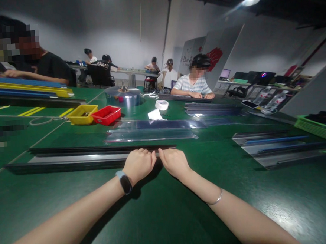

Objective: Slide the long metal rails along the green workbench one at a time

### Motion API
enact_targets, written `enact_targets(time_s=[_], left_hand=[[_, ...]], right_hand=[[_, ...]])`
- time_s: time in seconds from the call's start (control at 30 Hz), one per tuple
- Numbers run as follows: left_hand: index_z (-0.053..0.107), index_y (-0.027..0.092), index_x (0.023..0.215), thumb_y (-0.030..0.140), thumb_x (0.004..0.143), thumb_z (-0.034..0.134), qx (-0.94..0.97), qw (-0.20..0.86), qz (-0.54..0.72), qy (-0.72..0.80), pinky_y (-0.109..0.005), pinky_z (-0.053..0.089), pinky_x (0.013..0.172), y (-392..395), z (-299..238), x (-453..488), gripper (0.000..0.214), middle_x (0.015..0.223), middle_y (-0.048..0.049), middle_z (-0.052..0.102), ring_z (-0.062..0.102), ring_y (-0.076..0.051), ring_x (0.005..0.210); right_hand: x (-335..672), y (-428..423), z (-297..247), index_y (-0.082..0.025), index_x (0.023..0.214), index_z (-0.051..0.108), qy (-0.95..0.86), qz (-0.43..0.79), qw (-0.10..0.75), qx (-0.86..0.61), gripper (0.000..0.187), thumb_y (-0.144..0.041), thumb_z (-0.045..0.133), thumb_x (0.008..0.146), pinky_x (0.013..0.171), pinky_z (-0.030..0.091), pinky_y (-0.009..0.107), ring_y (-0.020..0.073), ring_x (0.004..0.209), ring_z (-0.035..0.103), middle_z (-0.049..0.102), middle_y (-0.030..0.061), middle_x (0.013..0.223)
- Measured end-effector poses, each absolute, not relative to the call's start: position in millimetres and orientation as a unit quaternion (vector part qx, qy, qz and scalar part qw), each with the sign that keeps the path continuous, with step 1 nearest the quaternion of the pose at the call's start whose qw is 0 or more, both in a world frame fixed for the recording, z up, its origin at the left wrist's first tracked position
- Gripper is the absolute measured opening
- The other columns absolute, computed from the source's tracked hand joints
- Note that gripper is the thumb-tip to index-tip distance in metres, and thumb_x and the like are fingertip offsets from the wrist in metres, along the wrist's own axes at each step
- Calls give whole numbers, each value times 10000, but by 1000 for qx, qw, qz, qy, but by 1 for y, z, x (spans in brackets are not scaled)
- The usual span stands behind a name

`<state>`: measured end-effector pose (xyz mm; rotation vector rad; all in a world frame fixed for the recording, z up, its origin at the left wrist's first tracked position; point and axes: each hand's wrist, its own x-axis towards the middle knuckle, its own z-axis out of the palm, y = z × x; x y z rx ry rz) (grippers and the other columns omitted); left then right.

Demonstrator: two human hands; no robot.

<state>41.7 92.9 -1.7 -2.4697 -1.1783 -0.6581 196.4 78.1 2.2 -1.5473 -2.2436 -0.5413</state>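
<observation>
A long dark channel strip with a pale inner band lies across the green table in front of me, next to a second dark strip behind it. My left hand, with a watch on the wrist, is closed around the right part of the channel strip. Thumb to thumb beside it, my right hand is also closed on the strip near its right end. The fingertips of both hands are curled over the far side and hidden.
Beyond the strips lie clear plastic strips, a yellow bin, a red bin and a tape roll. More profiles and a green basket are at right. Co-workers sit across the table and at left.
</observation>
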Motion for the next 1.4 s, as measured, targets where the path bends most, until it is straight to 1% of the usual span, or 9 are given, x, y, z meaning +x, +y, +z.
enact_targets(time_s=[0.2,0.33,0.5,0.77,1.0,1.27,1.4], left_hand=[[586,138,680,262,859,311,-876,155,-248,-382,-297,390,646,92,-2,38,351,638,-64,581,539,-163,693],[591,138,698,259,863,306,-881,137,-250,-378,-297,396,666,92,-2,39,351,649,-62,589,547,-161,712],[595,135,669,257,862,302,-881,137,-246,-381,-299,394,643,92,-1,39,371,624,-64,593,546,-161,668],[590,141,617,265,863,282,-881,137,-231,-390,-300,389,601,93,4,43,413,602,-65,600,547,-163,618],[578,137,560,300,861,282,-867,147,-232,-416,-291,368,550,90,3,44,453,550,-70,577,532,-153,554],[587,143,695,287,861,306,-884,139,-242,-376,-304,397,667,90,-1,38,356,646,-63,584,542,-166,704],[587,139,687,285,862,307,-884,126,-244,-378,-306,401,682,90,-1,39,361,640,-64,585,546,-167,718]], right_hand=[[197,81,3,-151,627,576,-797,-189,173,-547,438,-277,255,897,496,262,231,102,529,549,616,40,580],[197,79,2,-157,625,572,-795,-192,179,-546,441,-284,250,897,507,263,233,105,544,550,612,34,582],[195,77,2,-151,641,578,-802,-182,186,-538,438,-275,247,899,528,277,224,95,565,555,616,32,598],[195,79,4,-163,641,584,-800,-174,166,-549,452,-293,237,899,499,271,227,103,555,564,628,33,608],[195,76,4,-154,635,585,-801,-188,188,-537,442,-265,247,898,524,280,220,95,562,558,624,32,599],[195,81,1,-162,618,575,-797,-179,180,-547,459,-292,236,899,496,261,222,105,531,544,622,30,591],[195,80,1,-169,612,572,-795,-193,189,-543,450,-285,244,898,499,250,231,105,520,532,614,26,575]])
